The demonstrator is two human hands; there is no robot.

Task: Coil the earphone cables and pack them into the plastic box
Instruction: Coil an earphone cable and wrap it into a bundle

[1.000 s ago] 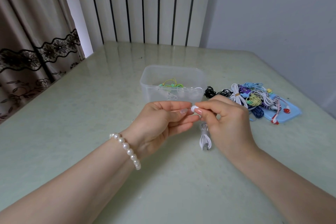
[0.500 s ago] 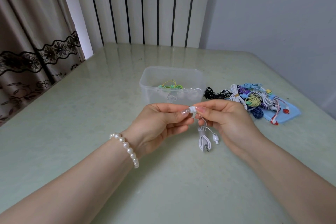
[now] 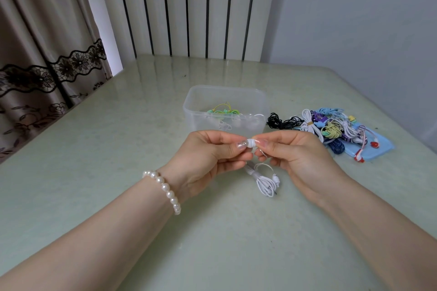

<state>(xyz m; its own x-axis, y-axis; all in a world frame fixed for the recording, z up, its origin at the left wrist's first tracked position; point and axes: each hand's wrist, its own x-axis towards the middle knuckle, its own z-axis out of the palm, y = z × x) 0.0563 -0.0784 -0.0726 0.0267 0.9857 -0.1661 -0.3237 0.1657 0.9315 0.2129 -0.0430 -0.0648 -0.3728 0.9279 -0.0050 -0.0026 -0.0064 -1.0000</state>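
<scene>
— Earphone cable (image 3: 266, 181), white: where is it held?
— Just before the plastic box (image 3: 225, 107); its earbud is pinched by left hand (image 3: 208, 157) and right hand (image 3: 298, 156), both grips closed on it. The hanging coil, hidden a second ago, is now exposed, seemingly near packing.

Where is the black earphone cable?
In the head view, the black earphone cable lies on the table, just right of the plastic box and at the left end of the pile of colourful cables.

White earphone (image 3: 266, 183), pale green table (image 3: 118, 149), black-striped white wall panel (image 3: 189, 7)
</scene>
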